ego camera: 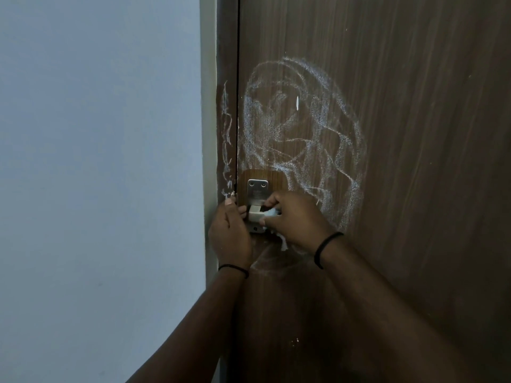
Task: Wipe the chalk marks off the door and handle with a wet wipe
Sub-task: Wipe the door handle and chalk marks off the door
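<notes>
A dark brown wooden door [401, 134] carries broad white chalk scribbles [304, 125] above and to the right of its metal handle [257, 211]. More chalk lines run down the door frame [227, 139] at the left. My right hand [296, 219] presses a white wet wipe [272, 212] against the handle's lever; a strip of the wipe hangs below the hand. My left hand [229, 233] rests against the handle's left side, fingers curled by the plate. The lower part of the handle is hidden by both hands.
A plain pale wall [99, 161] fills the left half of the view. A small wiped patch of door surrounds the top of the handle plate. Faint chalk smears lie on the door just below the hands.
</notes>
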The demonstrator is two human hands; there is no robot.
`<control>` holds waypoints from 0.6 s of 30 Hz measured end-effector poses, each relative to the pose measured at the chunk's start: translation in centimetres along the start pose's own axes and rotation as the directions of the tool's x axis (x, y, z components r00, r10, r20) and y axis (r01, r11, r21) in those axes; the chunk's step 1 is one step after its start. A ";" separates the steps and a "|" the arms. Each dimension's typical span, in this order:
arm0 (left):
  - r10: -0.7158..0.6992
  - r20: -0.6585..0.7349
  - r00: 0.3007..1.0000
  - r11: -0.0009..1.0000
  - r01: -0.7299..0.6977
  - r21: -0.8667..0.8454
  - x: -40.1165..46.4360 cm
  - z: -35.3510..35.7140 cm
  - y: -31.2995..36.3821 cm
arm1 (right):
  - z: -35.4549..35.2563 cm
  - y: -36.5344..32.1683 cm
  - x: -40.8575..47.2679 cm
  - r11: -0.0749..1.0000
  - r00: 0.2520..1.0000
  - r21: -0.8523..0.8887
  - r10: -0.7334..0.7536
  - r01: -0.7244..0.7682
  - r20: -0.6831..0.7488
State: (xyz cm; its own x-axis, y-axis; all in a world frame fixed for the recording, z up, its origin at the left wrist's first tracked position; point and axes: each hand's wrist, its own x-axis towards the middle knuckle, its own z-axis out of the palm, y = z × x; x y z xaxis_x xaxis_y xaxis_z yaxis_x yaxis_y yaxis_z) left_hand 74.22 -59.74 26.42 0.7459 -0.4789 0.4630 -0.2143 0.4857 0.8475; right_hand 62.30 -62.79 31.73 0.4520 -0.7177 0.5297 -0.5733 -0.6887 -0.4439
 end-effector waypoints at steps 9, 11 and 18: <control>0.032 -0.016 0.999 0.997 -0.031 0.068 -0.7 0.2 -0.2 | -2.4 2.1 -0.8 0.996 0.996 0.070 0.059 -0.063 0.060; 0.040 -0.013 0.999 0.996 -0.039 0.077 -0.9 0.2 -0.3 | -2.1 1.9 -0.6 0.988 0.995 0.135 0.069 -0.078 0.067; -0.002 0.010 1.000 0.998 0.002 0.068 -1.2 -0.4 -0.4 | -0.5 3.5 -3.1 0.486 0.947 0.834 0.296 -0.262 0.124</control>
State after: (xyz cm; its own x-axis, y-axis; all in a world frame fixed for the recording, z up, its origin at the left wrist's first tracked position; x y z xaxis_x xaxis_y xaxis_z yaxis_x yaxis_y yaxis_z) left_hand 73.64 -59.01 25.43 0.7404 -0.4870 0.4634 -0.2553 0.4339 0.8640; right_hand 58.59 -62.94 28.91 0.3431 -0.8966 0.2801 0.1732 -0.2327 -0.9570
